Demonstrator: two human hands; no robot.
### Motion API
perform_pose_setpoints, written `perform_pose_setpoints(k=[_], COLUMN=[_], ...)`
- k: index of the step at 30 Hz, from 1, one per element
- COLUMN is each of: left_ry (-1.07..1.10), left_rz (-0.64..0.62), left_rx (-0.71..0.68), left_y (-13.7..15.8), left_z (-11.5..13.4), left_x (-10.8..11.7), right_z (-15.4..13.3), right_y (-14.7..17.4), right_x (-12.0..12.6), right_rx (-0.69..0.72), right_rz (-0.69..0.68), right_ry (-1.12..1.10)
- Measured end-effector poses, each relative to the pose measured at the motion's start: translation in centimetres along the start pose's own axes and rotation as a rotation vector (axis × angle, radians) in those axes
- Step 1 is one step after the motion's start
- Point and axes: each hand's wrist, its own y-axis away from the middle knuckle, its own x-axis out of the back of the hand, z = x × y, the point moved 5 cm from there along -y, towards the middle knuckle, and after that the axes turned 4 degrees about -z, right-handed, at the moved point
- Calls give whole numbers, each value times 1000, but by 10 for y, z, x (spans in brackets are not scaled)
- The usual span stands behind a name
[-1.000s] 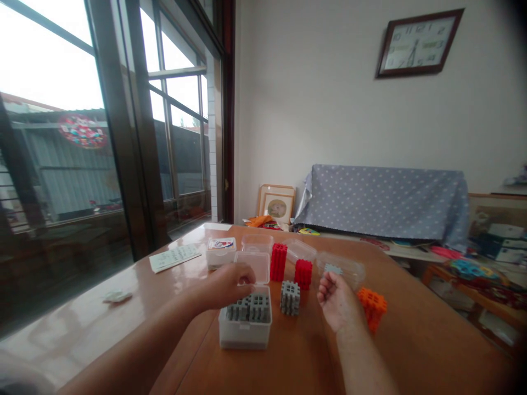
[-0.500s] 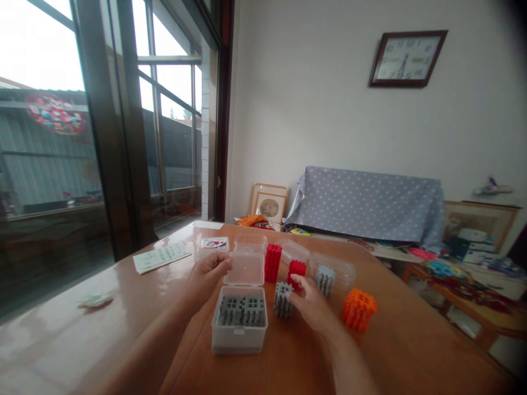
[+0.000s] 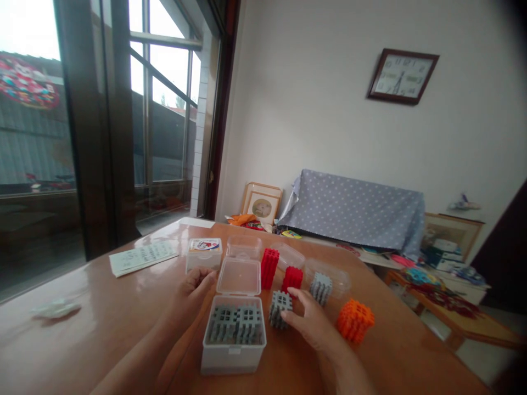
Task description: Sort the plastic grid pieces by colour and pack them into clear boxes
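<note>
At your far left, a pale crumpled item and a written sheet lie well apart from the blocks, perhaps so they stay out of your way. Your left hand is curled, thumb pressed to the fingers, with nothing visible in it; it hangs beside the hinged lid, near the labelled box. That lid is folded back, which leaves the clear box exposed from above, with 2 rows of gray pieces side by side inside. Next come the taller red stack and, nearer you, the gray stack, upright on the table. Your right hand is spread, thumb and index finger parted at its right side, seemingly to steady it; you cannot tell from here how firmly they press. Behind is the shorter red stack; rightward, a 2nd gray stack, then the orange stack, spaced apart, probably to keep colors separate.
</note>
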Motion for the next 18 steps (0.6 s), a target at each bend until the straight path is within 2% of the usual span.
perform_pose_setpoints(k=[4, 11, 18], left_ry=[8, -14, 38], left_rz=[-63, -54, 11], left_rx=[-51, -65, -18], left_y=[0, -2, 0], left_z=[-14, -29, -37], left_x=[-8, -10, -15], right_z=[1, 5, -6], right_y=[0, -2, -1], right_x=[-2, 0, 6], right_rx=[-1, -9, -15], right_rz=[16, 51, 207], right_ry=[-10, -70, -215])
